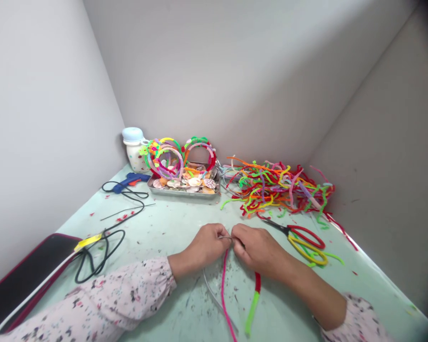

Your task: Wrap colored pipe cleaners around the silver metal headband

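My left hand [211, 243] and my right hand [258, 247] meet above the middle of the table, fingertips nearly touching. Between them is a thin grey wire [214, 295], pinched in my left fingers, its length curving down toward the front. A pink pipe cleaner [224, 289] hangs from the same spot at my left fingertips. My right fingers are closed at the wire's end; what exactly they grip is partly hidden. Below my right hand lies a red and green pipe cleaner [253, 306], its upper end hidden under the hand.
Scissors [292, 232] lie right of my right hand, before a pile of pipe cleaners [278, 187]. A metal tray [185, 193] holds shells and headbands [169, 161]. Left are a blue glue gun [128, 181], a white jar [135, 154], cables and a black object [24, 270].
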Motion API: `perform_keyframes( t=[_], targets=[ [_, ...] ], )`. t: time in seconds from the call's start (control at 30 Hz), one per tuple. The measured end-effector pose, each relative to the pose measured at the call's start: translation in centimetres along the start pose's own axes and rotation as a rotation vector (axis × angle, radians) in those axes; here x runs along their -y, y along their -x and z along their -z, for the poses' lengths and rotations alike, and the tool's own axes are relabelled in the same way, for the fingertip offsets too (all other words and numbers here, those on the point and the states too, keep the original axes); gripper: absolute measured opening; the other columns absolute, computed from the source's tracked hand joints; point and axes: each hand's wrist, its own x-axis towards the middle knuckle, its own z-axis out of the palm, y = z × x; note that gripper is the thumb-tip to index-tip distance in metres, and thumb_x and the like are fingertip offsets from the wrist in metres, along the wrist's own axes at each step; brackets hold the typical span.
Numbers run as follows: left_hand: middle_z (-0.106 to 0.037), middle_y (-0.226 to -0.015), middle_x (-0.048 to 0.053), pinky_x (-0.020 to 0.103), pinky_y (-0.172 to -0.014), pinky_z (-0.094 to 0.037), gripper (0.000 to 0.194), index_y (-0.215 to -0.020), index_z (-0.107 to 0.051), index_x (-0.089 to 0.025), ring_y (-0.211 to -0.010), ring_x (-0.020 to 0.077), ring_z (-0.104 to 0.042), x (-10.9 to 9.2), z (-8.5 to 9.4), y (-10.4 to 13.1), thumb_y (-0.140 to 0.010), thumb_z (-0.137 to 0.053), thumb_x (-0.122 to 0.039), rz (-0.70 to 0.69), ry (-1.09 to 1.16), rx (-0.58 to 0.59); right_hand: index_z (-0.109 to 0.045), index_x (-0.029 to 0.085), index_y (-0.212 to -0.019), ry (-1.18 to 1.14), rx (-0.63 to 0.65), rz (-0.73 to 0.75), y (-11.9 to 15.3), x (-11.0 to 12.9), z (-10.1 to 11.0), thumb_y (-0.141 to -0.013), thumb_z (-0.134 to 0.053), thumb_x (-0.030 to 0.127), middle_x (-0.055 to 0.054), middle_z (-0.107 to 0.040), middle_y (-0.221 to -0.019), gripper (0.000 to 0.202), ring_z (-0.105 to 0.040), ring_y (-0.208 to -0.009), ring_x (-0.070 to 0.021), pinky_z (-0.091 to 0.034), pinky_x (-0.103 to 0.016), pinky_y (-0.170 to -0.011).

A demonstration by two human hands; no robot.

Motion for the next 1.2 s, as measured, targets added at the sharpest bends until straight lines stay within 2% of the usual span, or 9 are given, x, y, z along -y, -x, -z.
perform_keyframes(
  t=[0.1,0.2,0.33,0.4,0.47,0.67,0.83,1.03,1.2],
  targets=[
    [-0.053,-0.058,-0.002,0.022,-0.053,-0.033,0.016,-0.068,-0.063,-0.013,-0.055,0.0103,-0.043,-0.5,0.4,-0.1,-0.068,-0.058,-0.028,0.022,0.107,0.051,-0.051,0.019,-0.079,-0.067,0.011,0.007,-0.1,-0.6,0.5,-0.085,-0.042,0.018,-0.001,-0.056,-0.073,0.011,-0.050,-0.064,-0.0137,-0.029,-0.025,-0.057],
    [-0.047,-0.053,-0.003,0.022,-0.046,-0.028,0.034,-0.070,-0.062,-0.012,-0.046,0.0083,-0.039,-1.0,1.1,-0.4,-0.072,-0.058,-0.046,0.112,0.306,0.126,-0.053,0.019,-0.079,-0.153,-0.008,0.012,-0.2,-1.6,1.1,-0.085,-0.041,0.017,-0.001,-0.056,-0.073,0.014,-0.050,-0.065,-0.0141,-0.032,-0.025,-0.060],
    [-0.051,-0.063,-0.001,0.021,-0.045,-0.030,0.045,-0.082,-0.063,-0.011,-0.047,0.0071,-0.043,-1.1,1.7,-0.9,-0.078,-0.049,-0.054,0.188,0.686,0.052,-0.053,0.019,-0.079,-0.340,-0.098,-0.092,-0.3,-3.4,1.3,-0.088,-0.040,0.022,0.000,-0.056,-0.073,0.017,-0.051,-0.068,-0.0150,-0.035,-0.026,-0.063],
    [-0.050,-0.063,-0.002,0.020,-0.044,-0.027,0.033,-0.084,-0.063,-0.011,-0.047,0.0061,-0.042,-1.0,1.6,-1.0,-0.076,-0.058,-0.043,0.124,0.665,-0.026,-0.054,0.019,-0.081,-0.428,-0.173,-0.165,-0.4,-3.8,0.9,-0.089,-0.039,0.025,0.000,-0.056,-0.073,0.018,-0.051,-0.069,-0.0153,-0.037,-0.026,-0.064],
    [-0.048,-0.059,-0.003,0.019,-0.044,-0.026,0.027,-0.085,-0.063,-0.012,-0.046,0.0051,-0.039,-1.0,1.4,-0.9,-0.072,-0.065,-0.035,0.084,0.584,-0.018,-0.053,0.020,-0.079,-0.482,-0.242,-0.223,-0.5,-3.7,0.4,-0.090,-0.039,0.027,0.001,-0.054,-0.070,0.019,-0.050,-0.066,-0.0154,-0.037,-0.026,-0.063],
    [-0.048,-0.060,-0.005,0.019,-0.048,-0.030,0.032,-0.091,-0.061,-0.014,-0.049,0.0052,-0.038,-1.6,0.6,-0.1,-0.065,-0.074,-0.028,-0.032,0.602,0.034,-0.053,0.020,-0.080,-0.571,-0.310,-0.220,-0.7,-1.7,-1.2,-0.090,-0.042,0.027,0.002,-0.055,-0.072,0.017,-0.050,-0.067,-0.0151,-0.037,-0.026,-0.064],
    [-0.056,-0.072,-0.001,0.020,-0.051,-0.034,0.022,-0.093,-0.063,-0.014,-0.053,0.0069,-0.044,-1.6,0.9,0.0,-0.071,-0.063,-0.020,-0.094,0.616,0.065,-0.052,0.021,-0.079,-0.608,-0.333,-0.290,-0.8,-1.4,-1.8,-0.090,-0.041,0.030,0.002,-0.053,-0.070,0.018,-0.049,-0.067,-0.0152,-0.036,-0.026,-0.063],
    [-0.062,-0.074,0.003,0.023,-0.060,-0.040,0.023,-0.091,-0.064,-0.014,-0.065,0.0130,-0.056,-1.0,0.5,0.0,-0.071,-0.055,-0.012,-0.121,0.581,0.197,-0.052,0.020,-0.075,-0.712,-0.337,-0.311,-0.9,-1.7,-1.7,-0.088,-0.042,0.031,0.003,-0.051,-0.068,0.020,-0.048,-0.066,-0.0150,-0.036,-0.026,-0.063],
    [-0.063,-0.074,0.003,0.023,-0.066,-0.041,0.014,-0.079,-0.062,-0.013,-0.068,0.0123,-0.056,-0.7,0.7,-0.1,-0.069,-0.053,-0.008,-0.165,0.581,0.163,-0.054,0.020,-0.075,-0.877,-0.358,-0.394,-1.1,-1.9,-1.8,-0.085,-0.045,0.033,0.002,-0.052,-0.067,0.019,-0.048,-0.065,-0.0149,-0.038,-0.026,-0.062]
  ],
)
